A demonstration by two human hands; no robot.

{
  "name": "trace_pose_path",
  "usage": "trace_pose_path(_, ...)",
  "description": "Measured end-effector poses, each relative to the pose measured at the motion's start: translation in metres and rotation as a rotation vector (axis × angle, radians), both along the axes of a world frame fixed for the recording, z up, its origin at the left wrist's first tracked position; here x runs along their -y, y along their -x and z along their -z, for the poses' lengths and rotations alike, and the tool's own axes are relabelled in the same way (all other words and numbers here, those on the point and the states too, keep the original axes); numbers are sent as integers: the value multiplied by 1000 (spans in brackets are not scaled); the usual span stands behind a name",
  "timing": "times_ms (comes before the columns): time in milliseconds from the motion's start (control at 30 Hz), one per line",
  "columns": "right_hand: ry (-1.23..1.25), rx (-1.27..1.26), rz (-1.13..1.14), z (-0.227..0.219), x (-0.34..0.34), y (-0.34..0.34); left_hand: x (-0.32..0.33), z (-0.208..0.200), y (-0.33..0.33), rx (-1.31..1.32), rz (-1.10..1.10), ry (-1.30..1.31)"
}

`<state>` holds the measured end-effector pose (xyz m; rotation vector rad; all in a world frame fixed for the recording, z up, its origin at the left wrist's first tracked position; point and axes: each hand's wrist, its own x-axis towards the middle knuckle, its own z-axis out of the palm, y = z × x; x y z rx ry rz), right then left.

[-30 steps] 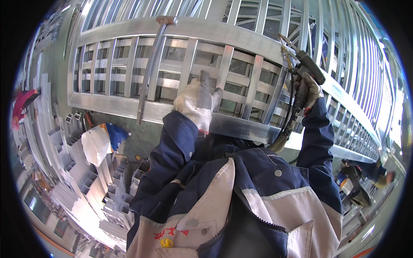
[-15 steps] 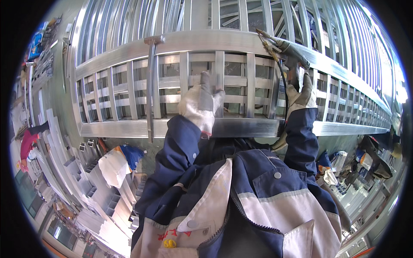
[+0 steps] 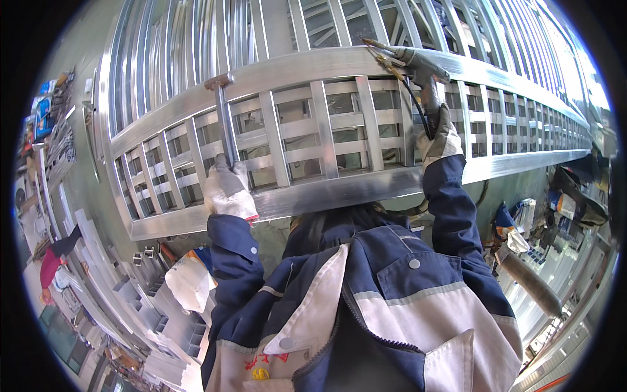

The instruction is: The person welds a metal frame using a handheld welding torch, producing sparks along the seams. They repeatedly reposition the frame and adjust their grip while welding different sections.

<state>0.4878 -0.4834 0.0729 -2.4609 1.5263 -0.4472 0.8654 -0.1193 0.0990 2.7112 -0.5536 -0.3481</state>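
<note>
Gripping a clamp bar (image 3: pixel 223 124), left hand (image 3: pixel 226 189) fingers closed; right hand (image 3: pixel 439 134) fingers closed on welding torch (image 3: pixel 406 60), tip at far rail of aluminium frame (image 3: pixel 326 111). Frame likely stiff, heavy; hold by rails.

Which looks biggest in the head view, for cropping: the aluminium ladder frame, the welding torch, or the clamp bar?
1. aluminium ladder frame, by far.
2. and 3. clamp bar and welding torch look alike; unranked.

Against one frame (image 3: pixel 339 124) there are two gloved hands, left (image 3: pixel 227 189) and right (image 3: pixel 439 136), one clamp (image 3: pixel 225 121) and one torch (image 3: pixel 408 60).
</note>
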Motion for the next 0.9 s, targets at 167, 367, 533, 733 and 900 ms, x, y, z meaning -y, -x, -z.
trace_pose_path(167,-67,-62,-14,-5,15,18,-5,0,2,10,-68,-43)
trace_pose_path(367,-186,-202,40,-39,94,46,-33,25,-11,45,-86,122)
trace_pose_path(533,75,-265,-41,-40,200,97,-36,41,-6,-141,-116,408)
trace_pose_path(733,-49,-217,-107,14,249,127,8,-2,77,-379,-282,614)
trace_pose_path(900,46,-200,-101,-33,214,90,61,-36,147,-684,-278,854)
